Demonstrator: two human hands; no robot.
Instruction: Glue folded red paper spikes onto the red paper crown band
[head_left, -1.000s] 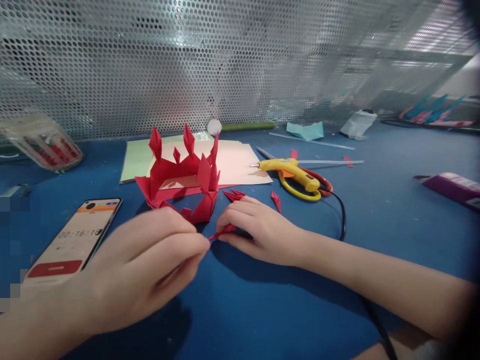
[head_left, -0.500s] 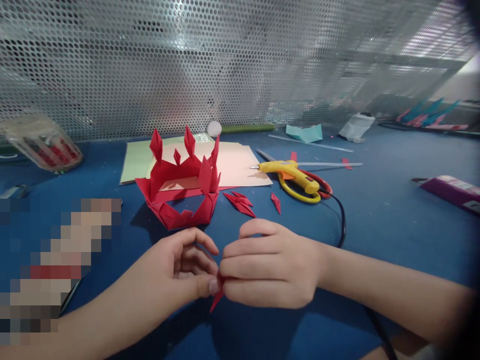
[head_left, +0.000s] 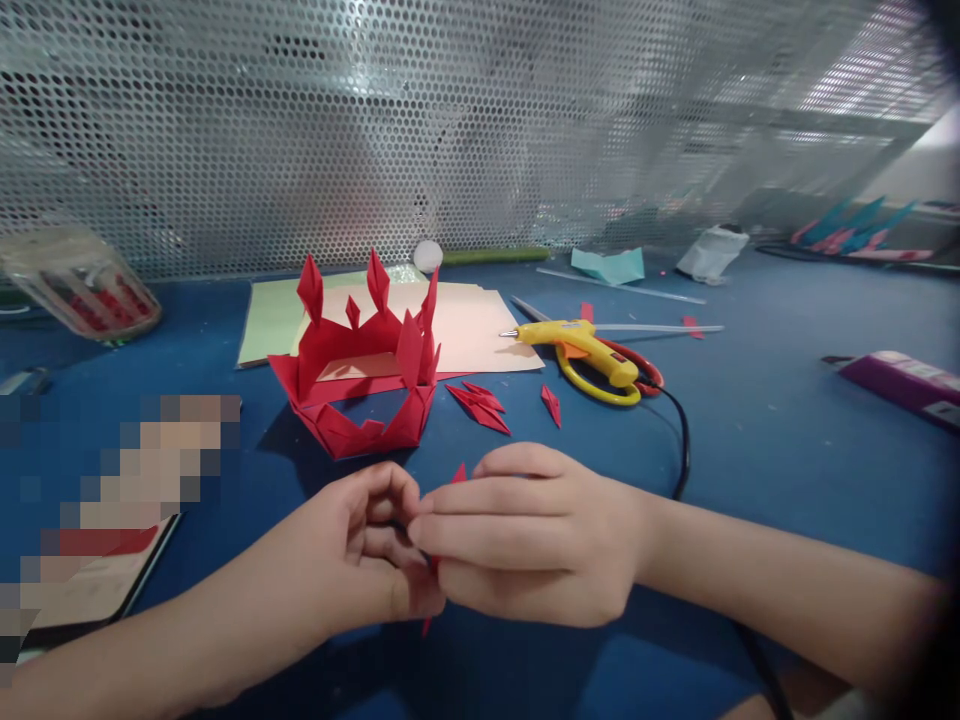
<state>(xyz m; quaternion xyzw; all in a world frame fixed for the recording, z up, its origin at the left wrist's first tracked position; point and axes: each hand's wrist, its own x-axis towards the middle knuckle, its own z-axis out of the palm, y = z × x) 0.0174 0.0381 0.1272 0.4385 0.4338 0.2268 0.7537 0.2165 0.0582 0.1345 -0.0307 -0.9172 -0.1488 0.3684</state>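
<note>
Between the fingertips of both hands is a small folded red paper piece, mostly hidden, with a tip showing above and another below. My left hand pinches it from the left, fingers curled. My right hand closes on it from the right, its fingers covering most of the paper. Just beyond the hands stands a red folded-paper crown with pointed diamond shapes on its rim. To the right of the crown lie several loose red folded diamonds, and one single diamond sits apart.
A yellow glue gun rests over yellow-and-red-handled scissors, its black cord trailing towards me. Behind the crown are pale paper sheets. A clear jar lies at left, above a partly pixelated tablet-like device. A purple object lies right.
The fingers of both hands have shifted on the red paper piece, and its upper tip now shows above my right fingers. My left thumb has moved slightly lower. The crown and tools stay put.
</note>
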